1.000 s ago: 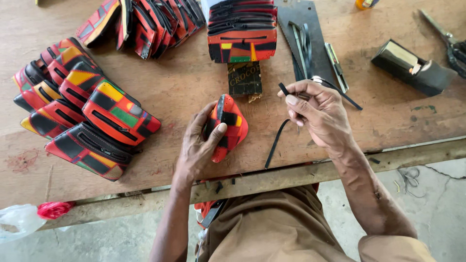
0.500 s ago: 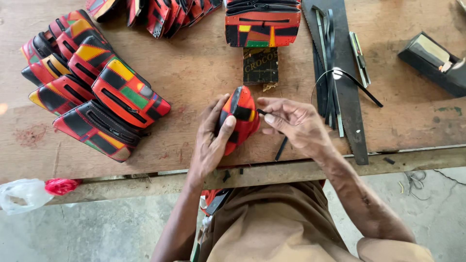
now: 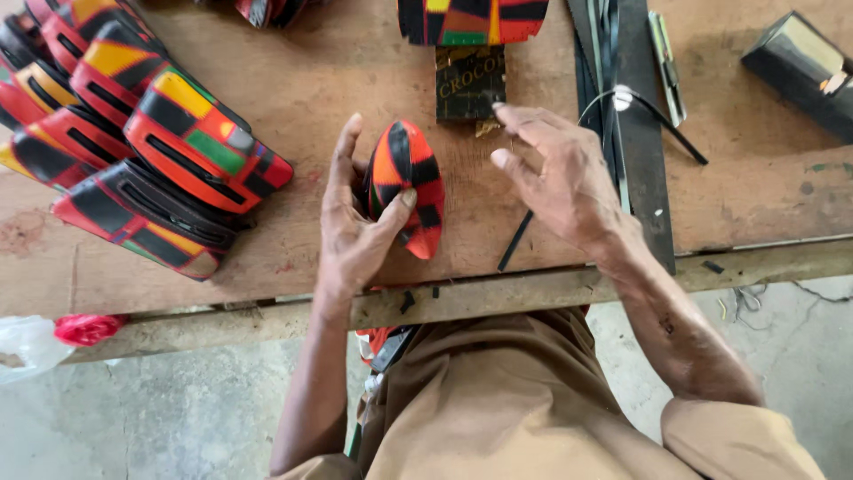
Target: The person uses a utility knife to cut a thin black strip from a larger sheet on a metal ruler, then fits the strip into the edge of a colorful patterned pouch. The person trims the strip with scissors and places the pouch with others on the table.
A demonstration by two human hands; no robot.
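Observation:
My left hand (image 3: 351,231) grips a small folded fabric piece (image 3: 409,173) patterned in red, black and orange, holding it upright on the wooden table (image 3: 267,267) with the thumb across its front. My right hand (image 3: 569,182) hovers just to the right of it, fingers apart, with nothing visibly held. A thin black strip (image 3: 515,240) lies on the table under that hand. A small dark printed block (image 3: 469,82) sits just beyond the piece.
Several similar colourful pieces (image 3: 178,151) are piled at the left, and another stack (image 3: 471,20) lies at the top edge. A long black flat bar (image 3: 640,133) with strips lies at right, and a black box (image 3: 800,67) at far right. A plastic bag (image 3: 35,342) hangs below the table's left edge.
My right hand has come off the fabric piece and opened, and the black strip it handled now lies on the table. My left hand still holds the piece.

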